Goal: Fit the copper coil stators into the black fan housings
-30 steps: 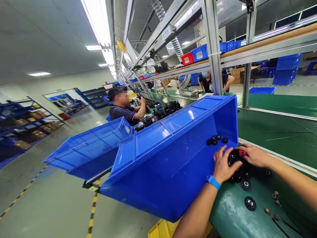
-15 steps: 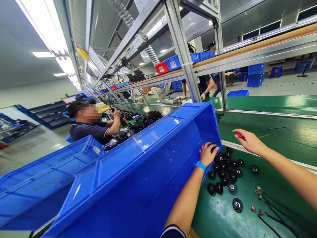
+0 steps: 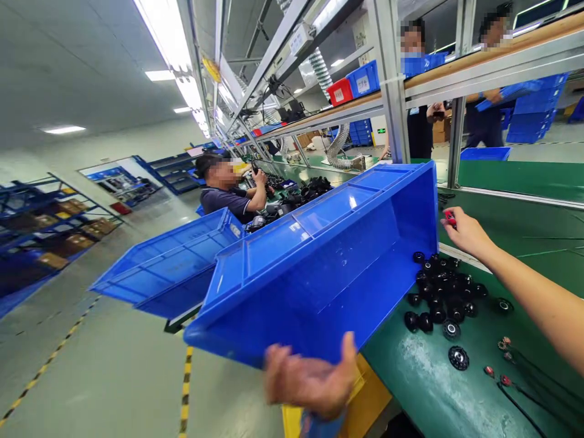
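Observation:
A large blue plastic bin (image 3: 319, 286) lies tipped on its side, its mouth facing me and its right end by the green bench (image 3: 410, 377). My left hand (image 3: 314, 377), somewhat blurred, is at the bin's near lower edge with thumb and fingers apart; whether it touches the edge I cannot tell. My right hand (image 3: 469, 231) is beyond the bin's right end, closed around a small red object (image 3: 450, 218) that it mostly hides. Glossy black round parts (image 3: 438, 292) are heaped on the bench beside the bin. A toothed black disc (image 3: 458, 358) lies nearer to me.
Black cables with reddish ends (image 3: 505, 381) lie on the bench at right. A second blue bin (image 3: 177, 261) stands left, with a co-worker (image 3: 228, 188) beyond it. A metal post (image 3: 390, 85) and shelf rise behind the bench. Yellow material (image 3: 365, 395) shows below the bench edge.
My left hand has left the bin's right end and moved down to its near lower edge, opening. My right hand still holds the red object. The view has swung left.

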{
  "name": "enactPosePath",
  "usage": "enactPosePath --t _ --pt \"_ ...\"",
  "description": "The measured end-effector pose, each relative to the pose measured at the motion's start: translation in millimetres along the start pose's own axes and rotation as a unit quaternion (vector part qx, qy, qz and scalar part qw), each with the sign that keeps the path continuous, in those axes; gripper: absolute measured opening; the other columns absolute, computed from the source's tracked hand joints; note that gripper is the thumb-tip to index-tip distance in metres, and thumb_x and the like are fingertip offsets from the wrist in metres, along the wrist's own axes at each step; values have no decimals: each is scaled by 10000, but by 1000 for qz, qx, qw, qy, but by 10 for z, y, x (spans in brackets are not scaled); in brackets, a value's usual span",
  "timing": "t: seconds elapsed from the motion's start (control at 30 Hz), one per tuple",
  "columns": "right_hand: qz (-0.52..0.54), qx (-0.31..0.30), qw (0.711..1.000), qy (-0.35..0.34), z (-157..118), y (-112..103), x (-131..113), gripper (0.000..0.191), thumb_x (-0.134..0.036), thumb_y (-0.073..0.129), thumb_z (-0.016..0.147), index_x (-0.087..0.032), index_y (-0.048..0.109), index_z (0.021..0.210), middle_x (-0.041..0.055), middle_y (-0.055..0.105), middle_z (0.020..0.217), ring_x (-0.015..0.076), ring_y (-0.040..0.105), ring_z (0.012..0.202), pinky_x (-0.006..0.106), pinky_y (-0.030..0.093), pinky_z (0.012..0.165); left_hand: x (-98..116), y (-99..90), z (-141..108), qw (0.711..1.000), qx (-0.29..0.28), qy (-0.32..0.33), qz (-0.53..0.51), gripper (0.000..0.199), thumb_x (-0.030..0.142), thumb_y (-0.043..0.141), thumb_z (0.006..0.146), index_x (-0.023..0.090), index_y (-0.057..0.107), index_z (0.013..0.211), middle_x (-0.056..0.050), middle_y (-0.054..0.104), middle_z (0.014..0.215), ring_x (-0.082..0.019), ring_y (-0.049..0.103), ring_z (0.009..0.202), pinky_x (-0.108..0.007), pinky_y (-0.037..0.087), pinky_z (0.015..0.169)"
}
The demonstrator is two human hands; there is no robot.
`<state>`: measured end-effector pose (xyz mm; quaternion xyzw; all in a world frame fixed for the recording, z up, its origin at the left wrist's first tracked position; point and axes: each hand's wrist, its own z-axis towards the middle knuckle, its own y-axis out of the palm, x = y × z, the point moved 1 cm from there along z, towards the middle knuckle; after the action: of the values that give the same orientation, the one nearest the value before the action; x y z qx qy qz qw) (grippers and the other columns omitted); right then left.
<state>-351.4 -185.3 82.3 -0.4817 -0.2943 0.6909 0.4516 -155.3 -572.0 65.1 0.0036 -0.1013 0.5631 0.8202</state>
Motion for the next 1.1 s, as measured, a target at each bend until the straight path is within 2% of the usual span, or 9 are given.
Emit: enactPosePath --t 0.03,0.1,0.2,0.37,0.57,0.77,0.87,0.97,1.1 --pt "-18 -20 1000 -5 -71 41 1 422 -441 649 1024 -184 608 1356 112 636 1323 236 661 1125 458 598 958 -171 -196 50 997 51 -56 31 1146 439 948 620 260 370 1594 -145 401 1557 -412 358 1504 -637 292 1259" --pt "-54 -73 995 -38 -207 172 -42 411 -435 646 1026 -197 611 1359 115 623 1355 241 649 1155 466 590 981 -430 -376 145 982 22 -187 30 1222 503 939 593 202 328 1608 -178 386 1585 -406 379 1507 -603 338 1246" --pt "-97 -155 978 -100 -315 464 -198 422 -430 651 1022 -212 606 1381 123 583 1437 264 616 1239 502 562 1041 -615 -293 223 942 -26 -334 -36 879 474 841 761 184 447 1492 -176 595 1417 -323 640 1266 -530 511 1121" --pt "-141 -240 952 -128 -289 900 -351 420 -433 655 1021 -197 612 1365 119 610 1390 252 640 1191 485 580 1008 -743 -106 199 937 -8 -348 -10 519 441 748 858 153 599 1263 -138 722 1163 -269 723 1036 -471 579 1016" --pt "-157 -252 943 -149 -409 936 -46 413 -424 664 1017 -182 616 1348 111 636 1329 235 662 1126 455 603 953 -914 -454 322 948 60 -312 22 586 423 765 833 145 564 1309 -127 689 1288 -269 685 1180 -452 531 1106" --pt "-157 -158 954 -201 -509 667 121 372 -412 640 1028 -252 617 1362 111 592 1409 238 626 1189 426 579 979 -1397 -1394 762 947 147 -281 54 728 346 749 717 112 495 1358 -84 675 1341 -248 653 1252 -434 489 1180" --pt "-147 -82 960 -223 -536 432 36 356 -378 472 1049 -261 624 1350 151 665 1224 320 623 1071 485 558 801 -1663 -2026 878 937 180 -286 87 780 272 722 676 116 427 1382 -52 670 1342 -231 657 1226 -464 481 1196" --pt "-118 -35 954 -272 -652 213 -210 443 -415 339 1009 -303 608 1343 184 679 1060 413 594 1015 509 463 670 -1850 -2611 809 915 198 -325 134 755 157 690 685 162 406 1384 1 674 1345 -215 658 1229 -478 483 1200" --pt "-78 -22 932 -354 -1069 127 -807 421 -339 420 930 -292 588 1314 159 705 1128 390 599 1055 429 374 586 -2009 -3255 503 859 219 -417 201 623 105 715 784 166 482 1359 9 688 1306 -207 668 1182 -498 531 1141"
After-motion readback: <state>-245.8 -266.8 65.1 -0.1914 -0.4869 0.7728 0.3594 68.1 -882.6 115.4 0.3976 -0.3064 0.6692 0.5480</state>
